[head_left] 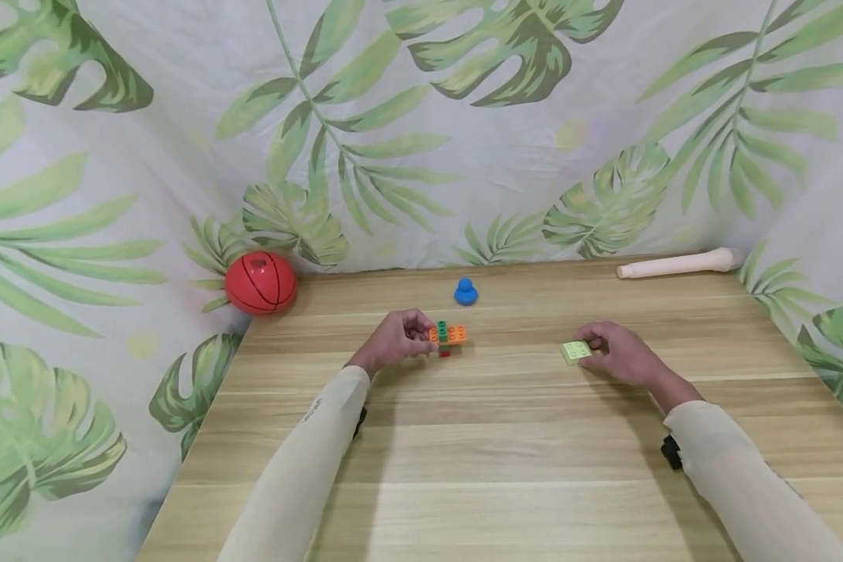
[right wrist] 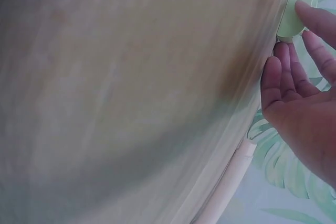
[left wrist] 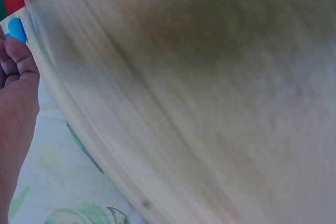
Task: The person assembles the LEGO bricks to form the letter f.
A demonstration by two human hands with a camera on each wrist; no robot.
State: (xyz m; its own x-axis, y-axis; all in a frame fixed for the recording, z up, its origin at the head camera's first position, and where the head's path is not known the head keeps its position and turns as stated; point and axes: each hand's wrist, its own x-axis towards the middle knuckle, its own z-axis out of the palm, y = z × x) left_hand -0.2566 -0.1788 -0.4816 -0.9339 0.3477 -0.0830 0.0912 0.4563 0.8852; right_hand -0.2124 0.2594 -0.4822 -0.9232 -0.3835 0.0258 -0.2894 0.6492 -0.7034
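Both arms [head_left: 752, 468] stretch forward over the tabletop [head_left: 506, 484], print [head_left: 316, 407] on the left sleeve [head_left: 291, 476] unreadable. The right hand [head_left: 621, 355] pinches a pale-green block [head_left: 576, 352], its spare fingers [right wrist: 271, 80] loosely curled; the left hand [head_left: 396, 341] grips an orange-green-red block stack [head_left: 443, 336] by its left end. Beyond sits a blue knob [head_left: 466, 293].

Multicoloured bricks [head_left: 453, 335] are joined; a lime block [head_left: 575, 351], studs upward, sits apart.

Left sleeve [head_left: 291, 480]: pale cream, long, small dark marking [head_left: 312, 410] (illegible). Right sleeve [head_left: 752, 476]: matching pale cream. Black part [head_left: 671, 453] near each cuff [head_left: 687, 415].
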